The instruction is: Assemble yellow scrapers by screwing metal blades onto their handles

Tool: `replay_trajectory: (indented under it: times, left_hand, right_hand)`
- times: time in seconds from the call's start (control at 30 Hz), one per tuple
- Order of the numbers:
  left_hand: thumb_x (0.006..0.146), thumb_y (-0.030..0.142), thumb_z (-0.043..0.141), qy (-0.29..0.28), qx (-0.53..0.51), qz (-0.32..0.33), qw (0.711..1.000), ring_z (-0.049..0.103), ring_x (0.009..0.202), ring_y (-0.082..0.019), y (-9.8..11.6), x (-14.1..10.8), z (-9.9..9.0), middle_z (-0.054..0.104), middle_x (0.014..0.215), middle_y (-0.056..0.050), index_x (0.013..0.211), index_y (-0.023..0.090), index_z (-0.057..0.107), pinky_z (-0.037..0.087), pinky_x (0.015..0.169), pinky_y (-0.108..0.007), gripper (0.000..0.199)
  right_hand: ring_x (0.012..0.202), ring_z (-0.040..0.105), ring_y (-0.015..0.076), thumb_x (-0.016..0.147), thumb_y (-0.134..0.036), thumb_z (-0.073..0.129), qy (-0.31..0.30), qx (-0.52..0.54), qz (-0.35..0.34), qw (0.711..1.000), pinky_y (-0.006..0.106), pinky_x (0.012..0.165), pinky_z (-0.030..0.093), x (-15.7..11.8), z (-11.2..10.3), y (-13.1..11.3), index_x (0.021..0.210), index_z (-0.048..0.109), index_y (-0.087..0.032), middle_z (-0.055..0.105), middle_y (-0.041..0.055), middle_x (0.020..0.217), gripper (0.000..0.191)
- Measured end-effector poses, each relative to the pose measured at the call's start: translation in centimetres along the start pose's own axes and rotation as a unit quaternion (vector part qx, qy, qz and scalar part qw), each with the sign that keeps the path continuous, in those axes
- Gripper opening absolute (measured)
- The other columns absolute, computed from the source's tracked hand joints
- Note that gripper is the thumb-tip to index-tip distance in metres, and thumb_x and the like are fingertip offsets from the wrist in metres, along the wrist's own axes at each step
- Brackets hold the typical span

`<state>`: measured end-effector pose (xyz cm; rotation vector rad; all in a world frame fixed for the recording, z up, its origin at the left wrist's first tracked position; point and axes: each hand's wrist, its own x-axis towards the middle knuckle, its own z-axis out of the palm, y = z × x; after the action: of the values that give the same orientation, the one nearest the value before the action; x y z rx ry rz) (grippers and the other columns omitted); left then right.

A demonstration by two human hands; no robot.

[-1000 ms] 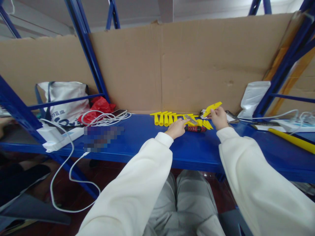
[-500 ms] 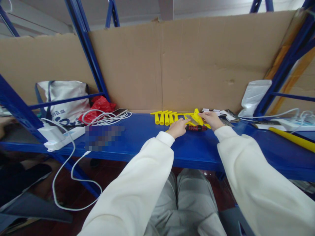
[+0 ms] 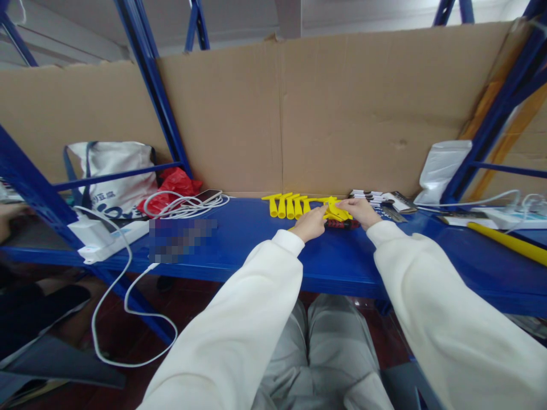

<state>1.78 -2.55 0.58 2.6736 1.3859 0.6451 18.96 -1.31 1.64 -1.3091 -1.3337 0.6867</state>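
Observation:
My left hand (image 3: 311,224) is closed round a yellow-handled scraper, much of it hidden by the fingers. My right hand (image 3: 362,211) pinches a flat yellow plastic piece (image 3: 334,206) against the scraper's head, just beyond my left fingertips. Where the two parts meet is too small to make out. Beneath them lies a red and black screwdriver (image 3: 342,224), partly covered. Several yellow scraper handles (image 3: 282,207) stand side by side to the left of my hands, near the cardboard.
Black and white packets (image 3: 370,197) and metal blades (image 3: 392,214) lie to the right. A yellow tube (image 3: 508,241) rests farther right. Coiled white cable (image 3: 183,204), a power strip (image 3: 111,242) and a cloth bag (image 3: 115,173) occupy the left. Cardboard (image 3: 325,114) walls the back.
My right hand has moved left with the yellow piece, bringing it down over the scraper's head. The metal blade showing there earlier is now covered. My left hand has barely moved.

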Motion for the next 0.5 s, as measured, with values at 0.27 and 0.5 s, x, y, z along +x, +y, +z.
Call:
replay_trajectory:
  times: [0.27,0.5]
  left_hand:
    - [0.094,0.017,0.048,-0.001,0.000,0.003,1.000,0.059,0.124,-0.026,0.3,-0.2,-0.1,0.060,0.138,-0.015,0.147,0.015,0.039,0.047,0.103,-0.038,0.054]
    - [0.093,0.012,0.047,0.031,-0.025,0.049,0.998,0.057,0.126,-0.023,0.1,-0.1,0.1,0.060,0.138,-0.010,0.136,0.018,0.055,0.044,0.107,-0.035,0.045]
  right_hand:
    - [0.063,0.062,0.0148,0.060,-0.030,0.084,-0.019,0.016,0.014,1.000,0.028,0.065,0.054,0.6,0.1,1.3,0.060,0.063,-0.018,0.067,0.0012,0.063,0.024]
    - [0.065,0.059,0.0129,0.058,-0.023,0.082,0.019,0.021,-0.013,1.000,0.029,0.069,0.054,1.3,0.4,2.1,0.070,0.055,-0.021,0.060,-0.0034,0.066,0.029]
